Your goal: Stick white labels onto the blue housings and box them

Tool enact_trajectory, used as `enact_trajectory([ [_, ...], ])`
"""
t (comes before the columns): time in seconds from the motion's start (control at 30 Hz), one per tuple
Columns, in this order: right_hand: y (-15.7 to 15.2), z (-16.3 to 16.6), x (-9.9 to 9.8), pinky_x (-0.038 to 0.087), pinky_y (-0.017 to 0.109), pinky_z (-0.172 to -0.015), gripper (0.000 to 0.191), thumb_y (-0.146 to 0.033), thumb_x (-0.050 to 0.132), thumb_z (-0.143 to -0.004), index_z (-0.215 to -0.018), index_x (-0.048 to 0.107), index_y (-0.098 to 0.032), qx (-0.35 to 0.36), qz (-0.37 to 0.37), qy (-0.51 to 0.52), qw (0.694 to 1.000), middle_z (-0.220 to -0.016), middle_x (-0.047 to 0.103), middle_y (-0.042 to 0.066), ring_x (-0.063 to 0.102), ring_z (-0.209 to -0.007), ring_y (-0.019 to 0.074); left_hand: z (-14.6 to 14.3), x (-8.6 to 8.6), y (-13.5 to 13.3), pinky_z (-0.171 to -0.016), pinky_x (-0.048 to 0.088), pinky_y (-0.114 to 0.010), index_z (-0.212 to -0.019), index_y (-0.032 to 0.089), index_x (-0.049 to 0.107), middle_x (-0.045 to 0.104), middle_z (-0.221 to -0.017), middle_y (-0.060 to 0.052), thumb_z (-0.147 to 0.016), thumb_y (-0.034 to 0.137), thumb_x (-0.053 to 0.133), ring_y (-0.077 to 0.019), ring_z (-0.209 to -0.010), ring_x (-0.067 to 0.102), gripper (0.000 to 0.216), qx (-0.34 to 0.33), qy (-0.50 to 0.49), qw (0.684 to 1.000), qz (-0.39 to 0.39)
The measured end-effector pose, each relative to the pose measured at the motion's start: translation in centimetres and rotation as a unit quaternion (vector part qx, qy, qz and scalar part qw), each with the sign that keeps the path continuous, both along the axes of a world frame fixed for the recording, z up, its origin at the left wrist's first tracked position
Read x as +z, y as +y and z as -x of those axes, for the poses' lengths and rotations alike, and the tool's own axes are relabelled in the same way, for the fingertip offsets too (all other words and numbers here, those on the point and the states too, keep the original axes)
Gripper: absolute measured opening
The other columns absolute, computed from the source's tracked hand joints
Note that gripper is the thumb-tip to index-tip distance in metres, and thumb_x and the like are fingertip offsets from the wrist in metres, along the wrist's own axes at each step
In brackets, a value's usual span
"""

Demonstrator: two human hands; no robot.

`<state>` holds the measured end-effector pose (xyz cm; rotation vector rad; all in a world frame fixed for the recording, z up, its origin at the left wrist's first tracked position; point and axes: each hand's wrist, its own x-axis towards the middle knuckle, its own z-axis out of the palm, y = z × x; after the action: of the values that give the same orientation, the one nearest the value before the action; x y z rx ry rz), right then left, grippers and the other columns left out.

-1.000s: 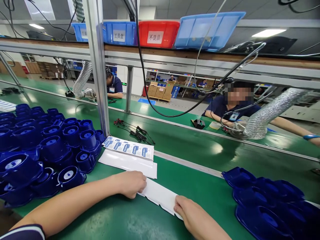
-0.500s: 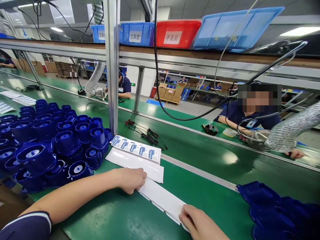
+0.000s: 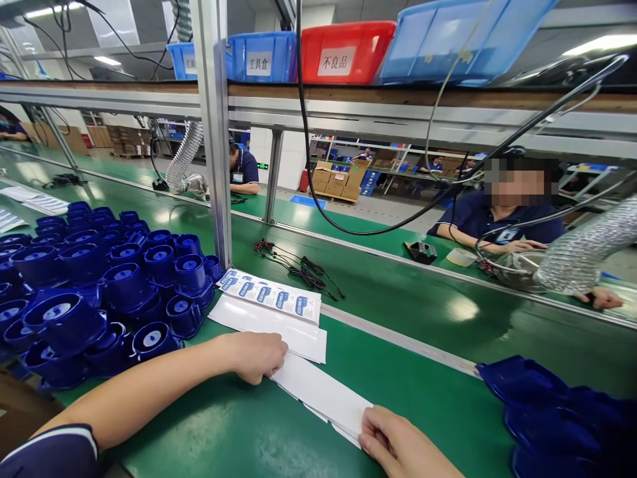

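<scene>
White paper strips, long, narrow, blank on top, layered, edges uneven

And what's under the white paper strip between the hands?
Beneath the white paper strip, white edges peek out on the near side; whatever lies under its middle is covered.

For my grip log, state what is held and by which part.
The left hand and right hand hold the white strip by its opposite ends.
</scene>
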<state>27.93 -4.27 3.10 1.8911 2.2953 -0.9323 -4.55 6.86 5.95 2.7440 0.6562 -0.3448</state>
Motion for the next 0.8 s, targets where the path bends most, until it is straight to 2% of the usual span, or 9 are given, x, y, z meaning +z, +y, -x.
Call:
enact_trajectory([
  [0.1,0.0,-0.1,-0.3,0.041,0.034,-0.073,0.027,-0.039,0.048,-0.101,-0.079,0.051,-0.024,-0.011,-0.007,0.007,1.000,-0.091,0.071,0.007,0.062,-0.083,0.0246,-0.2,-0.1,0.1,-0.067,0.049,-0.036,-0.075,0.017,0.070,0.073,-0.101,-0.011,-0.073,-0.003,0.070,-0.0303,-0.097,0.068,0.020,-0.006,0.011,1.000,-0.009],
  [0.2,0.0,-0.1,-0.6,0.041,0.033,-0.073,0.026,-0.038,0.051,-0.101,-0.079,0.053,-0.024,-0.016,-0.013,0.006,1.000,-0.091,0.072,0.007,0.063,-0.083,0.0243,-0.4,-0.2,0.3,-0.066,0.049,-0.036,-0.083,0.015,0.072,0.072,-0.108,-0.013,-0.075,-0.003,0.069,-0.0287,-0.090,0.070,0.020,0.004,0.019,1.000,-0.023],
  [0.37,-0.3,0.1,0.0,0.041,0.032,-0.073,0.022,-0.035,0.055,-0.099,-0.081,0.056,-0.024,-0.017,-0.014,-0.004,1.000,-0.091,0.071,0.005,0.064,-0.085,0.0244,-0.4,-0.4,0.2,-0.064,0.048,-0.035,-0.091,0.015,0.073,0.073,-0.109,-0.013,-0.077,0.001,0.073,-0.0277,-0.084,0.072,0.020,0.027,0.018,0.999,-0.042],
  [0.43,-0.3,0.4,0.3,0.043,0.032,-0.076,0.020,-0.036,0.055,-0.100,-0.085,0.059,-0.024,-0.010,-0.023,0.015,1.000,-0.095,0.071,0.005,0.065,-0.088,0.0240,-0.3,-0.2,0.1,-0.063,0.048,-0.035,-0.091,0.015,0.073,0.074,-0.103,-0.012,-0.082,0.005,0.072,-0.0278,-0.084,0.073,0.014,0.039,0.011,0.998,-0.046],
  [0.53,-0.3,0.9,0.6,0.045,0.033,-0.081,0.023,-0.034,0.050,-0.104,-0.086,0.058,-0.024,0.014,-0.067,0.032,0.997,-0.102,0.069,0.006,0.066,-0.094,0.0243,-0.1,-0.1,-0.2,-0.063,0.049,-0.032,-0.093,0.018,0.074,0.075,-0.099,-0.009,-0.091,0.021,0.073,-0.0258,-0.085,0.073,0.003,0.043,-0.008,0.998,-0.043],
  [0.63,0.0,1.4,0.5,0.044,0.036,-0.080,0.030,-0.032,0.043,-0.107,-0.081,0.054,-0.023,0.015,-0.096,-0.005,0.995,-0.097,0.070,0.008,0.067,-0.092,0.0265,-0.2,-0.3,-0.3,-0.066,0.051,-0.032,-0.086,0.020,0.075,0.075,-0.096,-0.008,-0.095,0.022,0.068,-0.0262,-0.087,0.073,0.012,0.035,-0.017,0.998,-0.047],
  [0.8,0.7,2.5,0.9,0.038,0.038,-0.071,0.033,-0.026,0.044,-0.106,-0.078,0.061,-0.022,-0.044,-0.079,-0.112,0.990,-0.092,0.077,0.013,0.071,-0.086,0.0329,-0.9,-1.4,-0.4,-0.072,0.054,-0.040,-0.081,0.014,0.075,0.074,-0.088,-0.015,-0.084,0.011,0.067,-0.0329,-0.083,0.071,0.009,0.020,-0.002,0.998,-0.054],
])
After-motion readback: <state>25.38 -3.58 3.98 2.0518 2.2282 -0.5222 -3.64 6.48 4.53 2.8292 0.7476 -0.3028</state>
